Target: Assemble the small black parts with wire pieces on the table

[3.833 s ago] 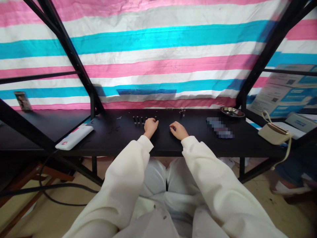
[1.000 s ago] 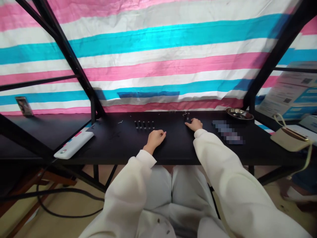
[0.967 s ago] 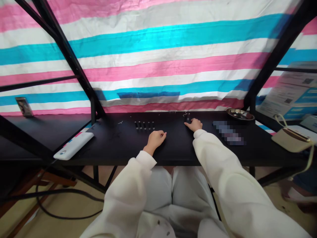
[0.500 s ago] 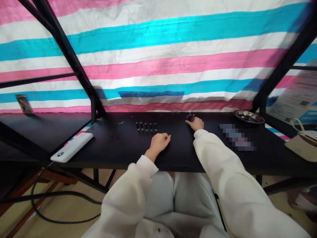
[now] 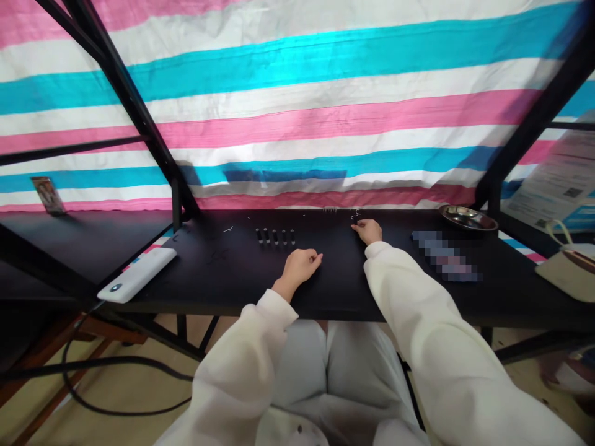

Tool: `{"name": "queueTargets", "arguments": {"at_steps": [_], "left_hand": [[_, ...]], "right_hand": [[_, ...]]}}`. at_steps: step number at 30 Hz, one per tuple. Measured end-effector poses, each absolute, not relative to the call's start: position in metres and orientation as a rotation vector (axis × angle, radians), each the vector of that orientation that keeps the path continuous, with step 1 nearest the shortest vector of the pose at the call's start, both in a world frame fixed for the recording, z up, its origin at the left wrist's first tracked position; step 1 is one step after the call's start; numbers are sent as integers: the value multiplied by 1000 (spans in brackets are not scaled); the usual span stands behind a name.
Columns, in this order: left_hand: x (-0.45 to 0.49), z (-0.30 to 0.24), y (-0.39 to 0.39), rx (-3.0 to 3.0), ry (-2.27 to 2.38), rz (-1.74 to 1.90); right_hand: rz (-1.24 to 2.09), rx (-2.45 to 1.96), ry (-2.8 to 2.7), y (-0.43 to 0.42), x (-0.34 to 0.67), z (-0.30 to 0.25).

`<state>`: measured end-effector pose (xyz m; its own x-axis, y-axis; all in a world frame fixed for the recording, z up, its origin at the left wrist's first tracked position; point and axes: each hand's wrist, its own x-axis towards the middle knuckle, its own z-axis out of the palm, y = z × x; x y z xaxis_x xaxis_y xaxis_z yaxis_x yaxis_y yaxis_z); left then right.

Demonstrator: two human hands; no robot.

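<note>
On the black tabletop (image 5: pixel 223 272), several small dark cylinders with pale lower ends (image 5: pixel 275 236) stand in a row. Just in front and to their right rests my left hand (image 5: pixel 301 265), its fingers curled closed; what is inside, if anything, is hidden. Farther right, toward the back edge, my right hand (image 5: pixel 369 230) has thumb and fingers pinched together. Anything between those fingertips is too dark and small to make out. A thin white thread-like scrap (image 5: pixel 356 214) lies just beyond the fingertips.
A white power strip-like box (image 5: pixel 139 274) lies at the left edge. To the right are a shiny metal dish (image 5: pixel 468 218), a blurred flat item (image 5: pixel 444 255) and a beige pouch (image 5: pixel 569 272). Tiny coiled pieces (image 5: pixel 329 210) lie at the back. Black frame posts (image 5: pixel 134 111) flank the table.
The dark piece that showed at my right fingertips is no longer visible there, and those fingers have drawn closer together. My left hand stays in place.
</note>
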<state>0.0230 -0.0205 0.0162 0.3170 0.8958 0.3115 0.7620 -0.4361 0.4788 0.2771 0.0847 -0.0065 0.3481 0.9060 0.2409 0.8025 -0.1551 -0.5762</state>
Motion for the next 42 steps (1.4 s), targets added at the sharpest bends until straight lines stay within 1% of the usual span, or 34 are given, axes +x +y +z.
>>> {"name": "queueTargets", "arguments": {"at_steps": [4, 9, 12, 17, 19, 22, 24, 29, 31, 36, 42], "left_hand": [[23, 16, -20, 2344, 1516, 810], [22, 14, -17, 2348, 1458, 867], [22, 14, -17, 2347, 1413, 925], [34, 15, -25, 2427, 1415, 941], [42, 15, -29, 2487, 1370, 946], [51, 13, -32, 2509, 1318, 957], [53, 12, -30, 2444, 1310, 1027], [46, 9, -21, 2116, 1308, 1310], [43, 8, -18, 2020, 1278, 1360], [41, 6, -18, 1942, 1206, 1318], [43, 5, -20, 1915, 1142, 1235]], "right_hand": [[273, -1925, -1467, 83, 277, -9], [448, -1825, -1484, 68, 269, -9], [542, -1715, -1525, 50, 258, -9], [569, -1594, -1576, 8, 226, -8], [548, -1466, -1677, -7, 213, -6], [362, -1455, -1797, -20, 199, -2], [259, -1449, -1839, -23, 195, 0], [235, -1472, -1759, -21, 196, -2], [215, -1535, -1707, -21, 198, -3], [192, -1621, -1740, -22, 199, -3], [191, -1625, -1777, -23, 199, -2]]}}
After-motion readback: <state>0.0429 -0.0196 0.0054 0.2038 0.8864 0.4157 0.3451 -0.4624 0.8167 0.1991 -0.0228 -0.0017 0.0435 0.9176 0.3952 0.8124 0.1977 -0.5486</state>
